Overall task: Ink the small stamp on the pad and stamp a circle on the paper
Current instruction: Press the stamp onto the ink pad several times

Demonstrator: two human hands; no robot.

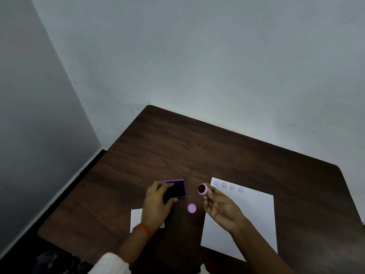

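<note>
My right hand [219, 206] pinches a small pink round stamp [202, 189] above the table, its dark inked face turned toward the left. My left hand [158, 200] grips the purple ink pad [177, 187], which lies open on the table with its dark surface up; the fingers cover its near left part. A white sheet of paper [245, 220] lies to the right, with a row of several pale purple circle prints [228, 186] along its far edge. The stamp hovers between the pad and the paper's far left corner.
A round pink cap [191, 208] lies on the dark wooden table [177, 147] between my hands. A smaller white sheet [136, 218] sits under my left wrist. Grey walls stand close behind and to the left of the table.
</note>
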